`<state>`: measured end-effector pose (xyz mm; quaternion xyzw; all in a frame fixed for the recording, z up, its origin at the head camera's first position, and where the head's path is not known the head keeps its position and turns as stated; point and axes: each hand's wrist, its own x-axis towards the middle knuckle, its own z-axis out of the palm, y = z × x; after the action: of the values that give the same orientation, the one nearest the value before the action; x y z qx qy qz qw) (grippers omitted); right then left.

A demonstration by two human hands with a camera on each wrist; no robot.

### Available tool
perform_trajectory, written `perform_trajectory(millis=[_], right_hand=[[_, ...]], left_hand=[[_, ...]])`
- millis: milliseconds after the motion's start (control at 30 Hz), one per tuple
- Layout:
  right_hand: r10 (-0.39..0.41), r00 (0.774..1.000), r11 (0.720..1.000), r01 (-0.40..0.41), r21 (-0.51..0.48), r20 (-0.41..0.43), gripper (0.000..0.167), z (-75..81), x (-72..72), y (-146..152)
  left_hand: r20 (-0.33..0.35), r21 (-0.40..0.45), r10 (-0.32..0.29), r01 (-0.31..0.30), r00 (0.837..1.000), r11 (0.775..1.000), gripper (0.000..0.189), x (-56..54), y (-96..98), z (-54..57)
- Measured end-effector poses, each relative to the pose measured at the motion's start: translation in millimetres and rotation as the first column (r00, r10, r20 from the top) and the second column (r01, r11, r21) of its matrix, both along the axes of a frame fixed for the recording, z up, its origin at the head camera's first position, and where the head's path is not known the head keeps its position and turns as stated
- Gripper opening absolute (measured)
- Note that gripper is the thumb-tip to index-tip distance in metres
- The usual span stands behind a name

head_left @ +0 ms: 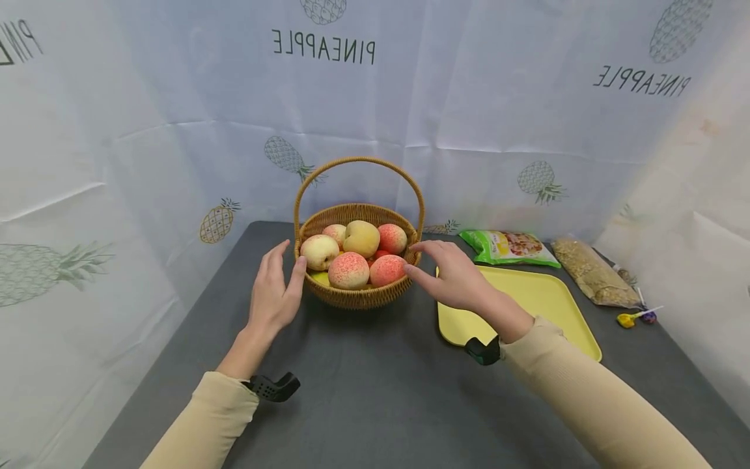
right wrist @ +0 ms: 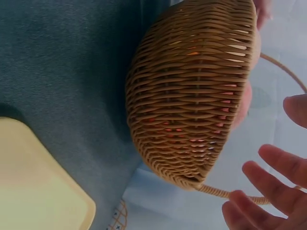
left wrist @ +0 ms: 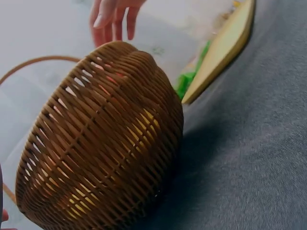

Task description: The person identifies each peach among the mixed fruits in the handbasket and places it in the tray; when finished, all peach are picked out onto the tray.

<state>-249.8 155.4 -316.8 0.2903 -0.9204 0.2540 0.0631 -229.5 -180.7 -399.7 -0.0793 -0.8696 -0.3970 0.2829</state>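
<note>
A wicker basket (head_left: 363,298) with a tall arched handle stands on the dark tabletop, filled with several peaches (head_left: 348,270), some red-speckled and some pale yellow. My left hand (head_left: 277,290) is at the basket's left side, fingers extended and thumb apart, near the rim. At the right side is my right hand (head_left: 448,273), its fingers reaching toward the rim and the thumb near a red peach (head_left: 387,270). In the right wrist view the right hand's fingers (right wrist: 273,177) are spread, with nothing between them. The left wrist view shows the basket's woven side (left wrist: 105,134).
Right of the basket lies a yellow tray (head_left: 533,293), partly under my right forearm. Behind it is a green snack bag (head_left: 508,247). Farther right are a clear bag of oat-like flakes (head_left: 594,273) and lollipops (head_left: 627,319). A pineapple-print curtain (head_left: 363,98) hangs behind the table.
</note>
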Motion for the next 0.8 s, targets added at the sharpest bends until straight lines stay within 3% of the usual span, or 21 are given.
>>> perform_trajectory(millis=[167, 333, 567, 800], right_hand=[[0.035, 0.999, 0.999, -0.035, -0.002, -0.008, 0.044, 3.8, -6.1, -7], [0.064, 0.998, 0.998, -0.064, -0.01, 0.025, 0.043, 8.5, -7.6, -14], [0.067, 0.993, 0.998, -0.067, -0.006, 0.1, 0.038, 12.4, -16.6, -24], [0.063, 0.98, 0.998, -0.067, 0.017, 0.189, 0.041, 17.1, -29.1, -35]], left_hand=[[0.044, 0.068, -0.002, -0.001, 0.999, 0.998, 0.064, -9.2, -3.5, -7.9], [0.077, 0.109, -0.02, 0.012, 0.997, 0.994, 0.063, -20.0, -8.1, -7.8], [0.195, 0.213, -0.058, 0.015, 0.979, 0.977, 0.063, -40.5, -11.7, 4.5], [0.271, 0.348, -0.133, 0.032, 0.953, 0.937, 0.063, -58.3, -15.4, 16.0]])
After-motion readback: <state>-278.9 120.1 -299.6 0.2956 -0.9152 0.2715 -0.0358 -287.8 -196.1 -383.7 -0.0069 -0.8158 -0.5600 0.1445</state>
